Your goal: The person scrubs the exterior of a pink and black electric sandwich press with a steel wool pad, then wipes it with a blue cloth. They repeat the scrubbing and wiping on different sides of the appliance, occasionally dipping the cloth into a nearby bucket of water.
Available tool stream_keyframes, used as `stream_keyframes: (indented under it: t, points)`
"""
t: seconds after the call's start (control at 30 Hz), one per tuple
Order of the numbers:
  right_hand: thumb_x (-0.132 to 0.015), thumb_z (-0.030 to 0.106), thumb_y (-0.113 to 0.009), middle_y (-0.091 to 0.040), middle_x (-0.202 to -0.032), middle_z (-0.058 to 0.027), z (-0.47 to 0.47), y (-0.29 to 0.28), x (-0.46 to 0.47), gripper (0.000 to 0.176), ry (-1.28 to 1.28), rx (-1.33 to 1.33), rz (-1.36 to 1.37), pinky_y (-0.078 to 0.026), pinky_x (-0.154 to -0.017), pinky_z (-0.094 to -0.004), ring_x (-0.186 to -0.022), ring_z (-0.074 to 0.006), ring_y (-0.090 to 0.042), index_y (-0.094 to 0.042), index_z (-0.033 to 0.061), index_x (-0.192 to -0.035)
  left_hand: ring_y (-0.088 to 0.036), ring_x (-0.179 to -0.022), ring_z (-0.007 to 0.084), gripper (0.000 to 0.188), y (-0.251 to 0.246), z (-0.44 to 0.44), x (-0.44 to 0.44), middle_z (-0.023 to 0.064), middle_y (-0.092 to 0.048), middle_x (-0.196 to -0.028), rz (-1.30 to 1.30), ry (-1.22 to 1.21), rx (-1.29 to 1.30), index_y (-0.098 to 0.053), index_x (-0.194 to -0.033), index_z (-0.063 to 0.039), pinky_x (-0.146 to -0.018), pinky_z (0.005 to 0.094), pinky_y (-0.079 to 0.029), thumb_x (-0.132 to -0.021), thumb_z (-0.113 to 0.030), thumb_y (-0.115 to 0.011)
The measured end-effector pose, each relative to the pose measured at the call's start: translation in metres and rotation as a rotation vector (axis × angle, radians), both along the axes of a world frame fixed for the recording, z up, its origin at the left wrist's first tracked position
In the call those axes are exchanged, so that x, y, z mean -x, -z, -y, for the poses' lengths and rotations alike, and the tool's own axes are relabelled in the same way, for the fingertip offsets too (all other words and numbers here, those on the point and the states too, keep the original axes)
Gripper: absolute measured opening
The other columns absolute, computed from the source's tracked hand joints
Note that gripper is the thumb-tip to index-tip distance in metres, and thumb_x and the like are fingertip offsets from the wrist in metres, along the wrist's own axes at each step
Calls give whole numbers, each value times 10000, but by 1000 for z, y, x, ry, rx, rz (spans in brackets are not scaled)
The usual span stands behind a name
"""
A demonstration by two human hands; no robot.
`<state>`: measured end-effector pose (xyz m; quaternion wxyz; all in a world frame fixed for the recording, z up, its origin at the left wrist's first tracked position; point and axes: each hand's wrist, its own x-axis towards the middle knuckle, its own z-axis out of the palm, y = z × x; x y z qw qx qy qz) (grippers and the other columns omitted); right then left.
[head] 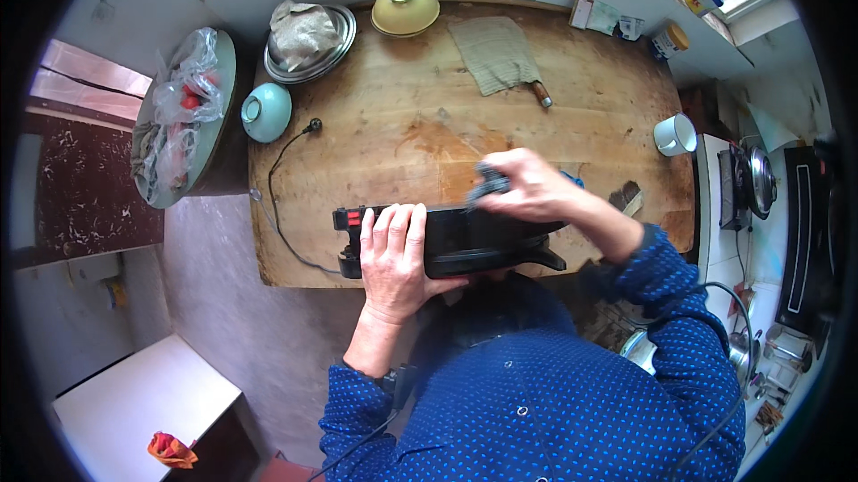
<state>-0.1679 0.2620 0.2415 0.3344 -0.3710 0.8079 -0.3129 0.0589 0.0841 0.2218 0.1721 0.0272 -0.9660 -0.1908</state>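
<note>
A black appliance (pixel 469 244) with a power cord stands on edge at the near side of the wooden table (pixel 375 167). My left hand (pixel 395 257) grips its left part, fingers over the top edge and thumb on the near side. Beside its upper right edge, my right hand (pixel 526 187) is closed on a dark grey scrubbing pad or cloth (pixel 491 184), slightly blurred. Part of a blue item (pixel 574 180) shows behind the right wrist. The cord runs left to a black plug (pixel 314 125) lying on the table. Wet patches mark the wood beyond the appliance.
A brush (pixel 627 198) lies right of my right hand, with a white enamel mug (pixel 675 134) farther right. Beyond are a cloth (pixel 495 53) over a wooden-handled tool (pixel 541 94), a yellow bowl (pixel 405 10), a light-blue bowl (pixel 267 113) and a covered metal dish (pixel 310 43).
</note>
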Motion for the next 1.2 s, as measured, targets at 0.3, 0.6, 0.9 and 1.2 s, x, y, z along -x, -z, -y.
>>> stream_keyframes:
  t: [0.3,0.6,0.9,1.2]
  points:
    - [-888,187,-852,-668,-965,-171,-15,-1,-22,268,-104,385,-123,-556,-859,-483,-964,-414,-695,-651,32,-975,-597,-1395,416,1267,0,1,4,197,-627,-1460,11,14,13,-571,-1544,1,-1276,672,-371,-581,-725,-962]
    - [-923,263,-867,-715,-952,-170,-80,-7,8,324,-59,239,15,-572,-831,-448,-917,-361,-732,-700,22,-1059,-595,-1403,397,1253,4,2,3,179,-636,-1458,7,18,25,-574,-1537,2,-1286,662,-362,-607,-755,-937]
    - [-927,341,-857,-687,-929,-188,-44,16,13,373,-193,413,-2,-546,-857,-481,-946,-366,-702,-694,27,-1044,-598,-1389,404,1269,3,-3,8,201,-637,-1440,-46,14,40,-584,-1517,3,-1289,675,-367,-563,-737,-975]
    - [-915,313,-917,-699,-987,-129,-86,19,25,341,-134,408,46,-536,-890,-451,-975,-329,-673,-726,76,-1069,-591,-1406,411,1299,8,-2,5,194,-630,-1464,-21,18,62,-573,-1538,-4,-1286,689,-371,-552,-744,-978]
